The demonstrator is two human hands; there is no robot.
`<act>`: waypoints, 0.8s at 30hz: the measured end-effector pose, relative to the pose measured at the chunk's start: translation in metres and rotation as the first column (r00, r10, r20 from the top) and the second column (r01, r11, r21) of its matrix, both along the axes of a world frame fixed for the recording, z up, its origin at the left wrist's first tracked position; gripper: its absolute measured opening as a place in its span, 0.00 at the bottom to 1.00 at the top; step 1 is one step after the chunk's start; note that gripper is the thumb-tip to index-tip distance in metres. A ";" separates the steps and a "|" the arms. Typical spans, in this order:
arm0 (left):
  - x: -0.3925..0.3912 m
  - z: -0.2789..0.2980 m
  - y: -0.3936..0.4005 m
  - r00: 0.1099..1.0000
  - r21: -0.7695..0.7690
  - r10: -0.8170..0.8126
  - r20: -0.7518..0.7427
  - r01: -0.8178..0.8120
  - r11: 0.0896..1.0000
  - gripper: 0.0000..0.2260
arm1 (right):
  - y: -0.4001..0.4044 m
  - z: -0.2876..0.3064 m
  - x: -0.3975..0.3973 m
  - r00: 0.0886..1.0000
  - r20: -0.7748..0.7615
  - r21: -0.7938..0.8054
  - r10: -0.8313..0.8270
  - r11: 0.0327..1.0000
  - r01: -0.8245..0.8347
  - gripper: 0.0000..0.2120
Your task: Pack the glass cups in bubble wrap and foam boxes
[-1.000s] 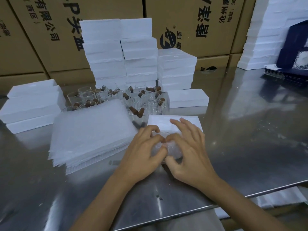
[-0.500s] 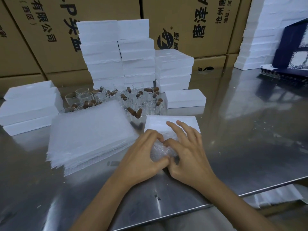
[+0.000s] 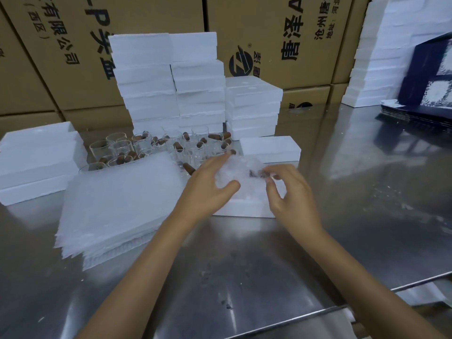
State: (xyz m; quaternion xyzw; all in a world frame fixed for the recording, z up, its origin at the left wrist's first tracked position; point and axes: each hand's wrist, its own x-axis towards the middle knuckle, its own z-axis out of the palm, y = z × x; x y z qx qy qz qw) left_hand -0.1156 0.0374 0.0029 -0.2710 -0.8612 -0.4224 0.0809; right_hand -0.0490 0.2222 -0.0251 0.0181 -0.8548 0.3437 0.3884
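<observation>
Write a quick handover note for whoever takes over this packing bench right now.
Left hand grips the bubble-wrapped cup; right hand pinches its far end. Both hold it above the open foam box.
Unwrapped glass cups with corks stand behind the bubble wrap stack.
Done: this cup is wrapped.
Left: seat it in the box, then wrap and box the remaining cups.

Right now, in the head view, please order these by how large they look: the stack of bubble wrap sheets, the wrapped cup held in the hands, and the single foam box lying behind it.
1. Stack of bubble wrap sheets, clearly largest.
2. Single foam box.
3. Wrapped cup, partly covered by both hands; it looks near the box in size, so this order is unsure.
</observation>
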 end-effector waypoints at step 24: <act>-0.016 -0.043 0.011 0.996 0.061 0.064 0.058 -0.067 0.996 0.29 | 0.123 0.037 -0.159 0.614 0.750 0.302 -0.244 0.953 0.010 0.48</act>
